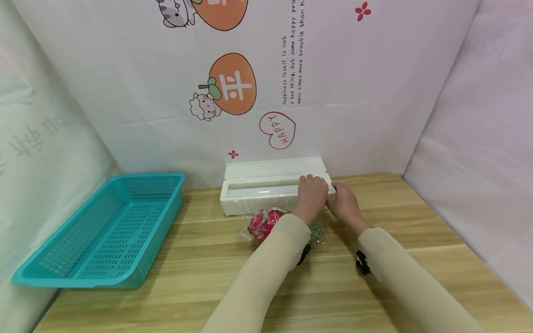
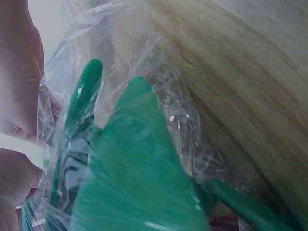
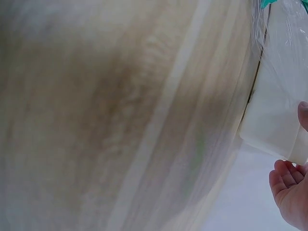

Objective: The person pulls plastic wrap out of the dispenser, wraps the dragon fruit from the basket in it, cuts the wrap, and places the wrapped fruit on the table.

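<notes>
A white cling film box stands against the back wall with its lid raised and a pale roll inside. My left hand grips the box's front rim near its right end, fingers curled over the top. Beside it, my right hand holds the right end, its thumb on the box and its fingers curled at the end in the right wrist view. Clear film runs down the box front to a red dragon fruit with green leaf tips, wrapped in film under my left forearm.
A turquoise plastic basket sits on the left of the wooden table. White printed sheets hang behind and along both sides. Dark straps circle both wrists.
</notes>
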A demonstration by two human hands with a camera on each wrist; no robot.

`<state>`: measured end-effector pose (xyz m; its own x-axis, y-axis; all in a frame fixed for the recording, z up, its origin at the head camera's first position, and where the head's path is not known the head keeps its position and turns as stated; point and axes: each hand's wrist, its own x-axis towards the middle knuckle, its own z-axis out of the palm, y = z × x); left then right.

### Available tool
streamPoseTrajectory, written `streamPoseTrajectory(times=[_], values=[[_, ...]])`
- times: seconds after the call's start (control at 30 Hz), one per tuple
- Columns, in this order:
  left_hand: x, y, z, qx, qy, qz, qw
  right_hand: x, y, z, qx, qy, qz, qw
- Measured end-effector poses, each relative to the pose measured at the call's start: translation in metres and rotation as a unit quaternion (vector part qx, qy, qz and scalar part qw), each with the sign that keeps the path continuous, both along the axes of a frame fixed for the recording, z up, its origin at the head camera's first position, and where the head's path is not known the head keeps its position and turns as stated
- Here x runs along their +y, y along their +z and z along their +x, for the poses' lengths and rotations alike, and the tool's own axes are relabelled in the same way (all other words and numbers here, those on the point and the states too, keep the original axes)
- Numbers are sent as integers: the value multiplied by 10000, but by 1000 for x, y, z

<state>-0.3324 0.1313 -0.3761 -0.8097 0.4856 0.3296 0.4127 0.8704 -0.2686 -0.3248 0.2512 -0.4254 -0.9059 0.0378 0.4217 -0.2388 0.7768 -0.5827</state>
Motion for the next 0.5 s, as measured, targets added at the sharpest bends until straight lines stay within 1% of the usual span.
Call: streamPoseTrajectory(times=[0.13,0.2,0.37,0.5], values=[[-2,1,1,-43,38,23,10000,0,0,0,-179,-72,-77,9998],[-2,1,2,-29,33,37,10000,0,0,0,-202,-93,-54,9997],[-4,0,2,55,8,4,10000,0,-1,-1,-127,-53,33,9999],[-5,1,2,26,38,32,10000,0,-3,-3,-19,-13,46,10000]])
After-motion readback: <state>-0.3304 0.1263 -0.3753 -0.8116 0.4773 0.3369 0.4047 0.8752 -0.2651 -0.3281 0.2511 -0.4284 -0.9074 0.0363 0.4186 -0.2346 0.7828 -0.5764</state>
